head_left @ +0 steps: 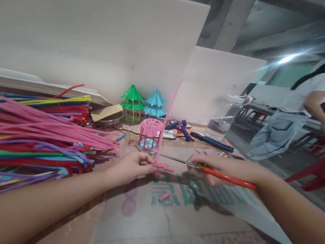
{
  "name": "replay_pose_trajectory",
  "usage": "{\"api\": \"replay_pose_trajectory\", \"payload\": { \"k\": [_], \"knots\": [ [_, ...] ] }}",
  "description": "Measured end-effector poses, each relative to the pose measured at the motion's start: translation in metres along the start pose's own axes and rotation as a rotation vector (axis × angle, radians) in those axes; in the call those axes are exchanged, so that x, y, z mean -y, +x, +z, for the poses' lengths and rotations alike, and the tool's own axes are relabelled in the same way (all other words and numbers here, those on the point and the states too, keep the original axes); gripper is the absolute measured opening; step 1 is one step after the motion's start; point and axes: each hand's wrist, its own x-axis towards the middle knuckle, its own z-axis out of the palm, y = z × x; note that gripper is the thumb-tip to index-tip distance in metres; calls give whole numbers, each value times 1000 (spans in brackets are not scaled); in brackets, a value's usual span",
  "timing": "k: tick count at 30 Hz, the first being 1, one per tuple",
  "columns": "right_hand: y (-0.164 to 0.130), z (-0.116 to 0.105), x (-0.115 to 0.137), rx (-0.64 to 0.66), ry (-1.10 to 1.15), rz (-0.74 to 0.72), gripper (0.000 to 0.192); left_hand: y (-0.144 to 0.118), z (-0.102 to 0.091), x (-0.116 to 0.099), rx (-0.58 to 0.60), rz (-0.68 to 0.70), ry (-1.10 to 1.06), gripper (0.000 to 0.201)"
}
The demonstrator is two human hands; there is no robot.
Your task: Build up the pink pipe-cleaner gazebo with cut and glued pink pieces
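Between the fingertips of my left hand (139, 165) is a long pink pipe cleaner (168, 117), standing almost upright. Short pink pieces (166, 166) lie right beside those fingertips. My right hand (218, 169) grips a pair of red-handled scissors (229, 177). Their blades point left and reach close to the pipe cleaner; I cannot tell whether they touch it. Behind my left hand stands a small pink pavilion model (150, 130) with a ring-shaped roof and pink posts. One loose pink cutting (165, 196) rests on the printed sheet (141, 227) in front of my hands.
A big heap of coloured pipe cleaners (44, 126) fills the left side. Green (132, 100) and blue (155, 100) pavilion models stand at the back. Farther right are a glue gun (180, 128), a dark blue tool (212, 141) and a clear jug (220, 121). Another person (299, 100) stands beyond.
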Motion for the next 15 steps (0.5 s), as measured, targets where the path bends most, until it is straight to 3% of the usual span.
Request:
{"api": "replay_pose_trajectory", "payload": {
  "k": [10, 15],
  "knots": [
    [7, 10, 4, -38, 104, 32, 30, 3, -2, -1, 7, 12, 111, 9],
    [7, 12, 4, -21, 96, 65, 31, 0, 0, -5, -15, -33, 158, 12]
  ]
}}
